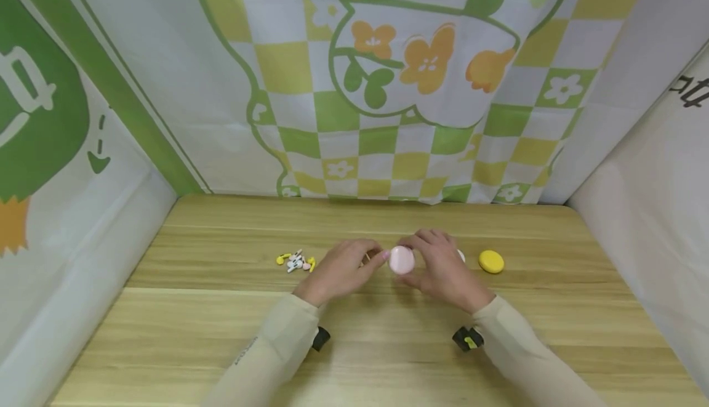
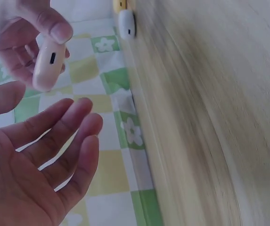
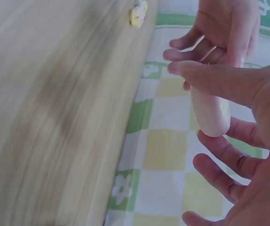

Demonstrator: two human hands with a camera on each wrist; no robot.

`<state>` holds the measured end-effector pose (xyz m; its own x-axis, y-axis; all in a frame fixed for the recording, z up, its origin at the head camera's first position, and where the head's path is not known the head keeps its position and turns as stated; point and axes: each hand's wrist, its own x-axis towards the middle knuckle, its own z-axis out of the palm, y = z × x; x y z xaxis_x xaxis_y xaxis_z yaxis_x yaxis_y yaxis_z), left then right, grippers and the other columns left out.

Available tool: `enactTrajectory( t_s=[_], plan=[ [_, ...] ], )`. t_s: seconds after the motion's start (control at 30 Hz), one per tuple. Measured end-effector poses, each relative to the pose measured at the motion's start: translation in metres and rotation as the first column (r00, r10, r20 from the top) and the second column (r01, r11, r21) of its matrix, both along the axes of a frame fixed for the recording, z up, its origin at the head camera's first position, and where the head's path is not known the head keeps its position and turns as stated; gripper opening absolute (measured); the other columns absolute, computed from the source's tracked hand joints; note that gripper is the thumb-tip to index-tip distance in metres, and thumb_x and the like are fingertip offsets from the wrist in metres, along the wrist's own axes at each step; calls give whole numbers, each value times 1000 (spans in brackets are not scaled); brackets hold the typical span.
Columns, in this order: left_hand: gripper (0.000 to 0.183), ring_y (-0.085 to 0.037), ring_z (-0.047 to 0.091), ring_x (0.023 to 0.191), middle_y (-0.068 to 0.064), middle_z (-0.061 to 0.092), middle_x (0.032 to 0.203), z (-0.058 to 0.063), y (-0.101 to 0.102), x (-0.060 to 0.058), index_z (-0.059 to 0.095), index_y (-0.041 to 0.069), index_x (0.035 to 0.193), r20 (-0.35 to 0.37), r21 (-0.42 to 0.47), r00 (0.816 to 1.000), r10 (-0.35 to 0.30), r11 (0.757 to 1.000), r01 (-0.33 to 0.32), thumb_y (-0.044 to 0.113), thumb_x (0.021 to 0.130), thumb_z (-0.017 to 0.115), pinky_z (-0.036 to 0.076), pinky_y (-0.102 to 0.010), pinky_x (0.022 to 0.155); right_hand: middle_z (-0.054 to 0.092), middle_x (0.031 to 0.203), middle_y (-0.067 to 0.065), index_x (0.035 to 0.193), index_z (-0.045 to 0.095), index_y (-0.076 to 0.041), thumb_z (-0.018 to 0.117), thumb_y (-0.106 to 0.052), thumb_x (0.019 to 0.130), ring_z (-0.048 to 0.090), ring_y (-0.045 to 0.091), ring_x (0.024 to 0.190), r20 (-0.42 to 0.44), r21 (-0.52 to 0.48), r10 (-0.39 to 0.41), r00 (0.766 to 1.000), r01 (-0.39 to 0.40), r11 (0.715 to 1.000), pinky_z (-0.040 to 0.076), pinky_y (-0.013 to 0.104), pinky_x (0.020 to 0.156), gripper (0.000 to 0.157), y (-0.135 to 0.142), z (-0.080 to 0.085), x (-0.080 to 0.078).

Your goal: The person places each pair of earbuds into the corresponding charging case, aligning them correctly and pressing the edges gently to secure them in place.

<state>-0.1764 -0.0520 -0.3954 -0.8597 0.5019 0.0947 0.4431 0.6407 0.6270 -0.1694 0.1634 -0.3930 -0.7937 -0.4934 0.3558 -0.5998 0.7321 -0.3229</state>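
Note:
A pale pink earbud charging case is held above the table by my right hand, thumb on one side and fingers on the other. A small dark port shows on the edge of this case in the left wrist view. My left hand is just left of the case, palm turned toward it, fingers loosely bent with nothing in them. Its thumb tip is close to the case; the head view does not settle whether they touch. Behind the right hand a white case lies on the table, mostly hidden in the head view.
A yellow case lies to the right of the right hand. Left of the left hand is a small pile of white, yellow and pink earbuds on the wooden table. A patterned cloth hangs along the table's back edge.

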Motion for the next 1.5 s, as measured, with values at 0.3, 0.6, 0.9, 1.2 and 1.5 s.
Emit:
enactTrajectory(
  t_s=[0.3,0.6,0.9,1.2,1.5],
  plan=[
    [33,-6,57,81,5,65,92,0,4,1,66,16,102,82,147,995,-59,988,46,43,96,48,48,-26,73,58,105,0,117,61,-11,87,-26,66,49,22,103,-11,-41,46,999,-46,998,33,53,96,59,-5,3,6],
    [28,-9,58,83,6,65,95,2,4,4,66,13,110,122,326,992,39,942,-77,33,95,56,49,-29,74,62,105,-2,118,59,-11,80,-36,73,58,21,97,162,-311,7,987,44,949,48,42,83,56,1,-4,5],
    [27,-10,61,88,5,66,104,0,4,6,65,14,114,130,405,990,63,907,-111,29,93,59,51,-28,77,65,100,-6,113,63,-19,67,-47,82,60,13,89,431,-453,28,902,190,871,51,35,75,42,-1,-1,7],
    [29,-10,63,87,3,67,104,0,3,6,66,13,114,136,423,990,29,902,-84,31,93,59,52,-27,74,67,96,-2,106,67,-14,70,-33,85,60,16,87,436,-510,56,898,196,838,50,38,76,28,-3,2,4],
    [33,-7,60,86,6,65,99,13,-1,1,64,10,114,11,389,1000,17,921,-20,35,91,61,51,-31,79,67,94,0,104,67,-12,70,-26,85,60,17,84,423,-532,86,902,171,829,50,35,74,24,-3,4,4]
  ],
)
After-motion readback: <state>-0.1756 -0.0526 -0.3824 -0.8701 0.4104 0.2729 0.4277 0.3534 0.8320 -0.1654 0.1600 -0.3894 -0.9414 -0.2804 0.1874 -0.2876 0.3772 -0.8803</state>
